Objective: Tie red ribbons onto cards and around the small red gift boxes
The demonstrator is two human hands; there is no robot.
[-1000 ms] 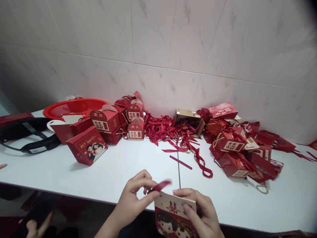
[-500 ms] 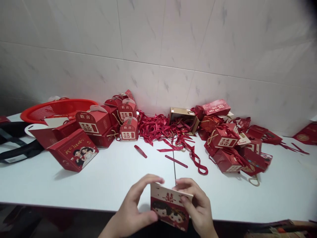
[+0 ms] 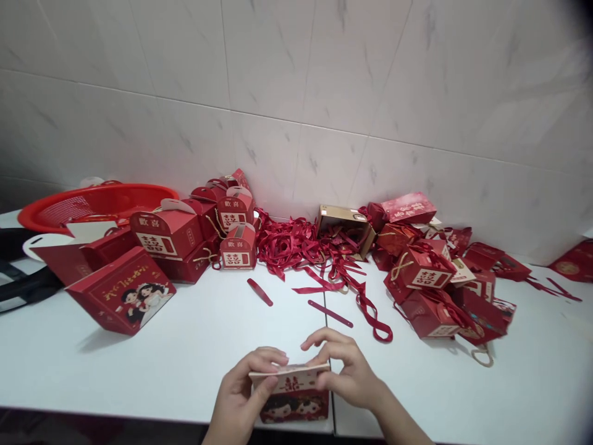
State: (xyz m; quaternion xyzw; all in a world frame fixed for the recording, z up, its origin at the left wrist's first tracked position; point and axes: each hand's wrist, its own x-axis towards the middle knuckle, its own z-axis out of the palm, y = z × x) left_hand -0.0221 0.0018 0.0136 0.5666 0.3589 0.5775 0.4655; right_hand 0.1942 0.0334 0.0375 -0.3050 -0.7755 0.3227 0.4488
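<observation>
A small red and cream paper gift box [image 3: 296,405] with two cartoon faces and a red Chinese character on its front stands upright near the table's front edge. My left hand [image 3: 248,383] holds the top left corner, thumb on the front and fingers over the top. At the top right corner, my right hand [image 3: 345,368] has its thumb against the front and a curved finger at the top edge; another finger is lifted above. Beyond my hands lie two flat red strips, one [image 3: 330,313] to the right and one [image 3: 260,292] to the left.
A larger red box [image 3: 134,290] with a cartoon couple leans at the left, by stacked gift boxes [image 3: 169,232] and a red plastic basket [image 3: 41,213]. Tangled red ribbons [image 3: 287,247] lie mid-table beside an open carton [image 3: 343,213]. More boxes [image 3: 428,272] are piled right. A tiled wall rises behind.
The box has moved left and now stands upright on the table instead of tilted in my hands. My left hand has closed onto its top corner. The camera view has shifted slightly.
</observation>
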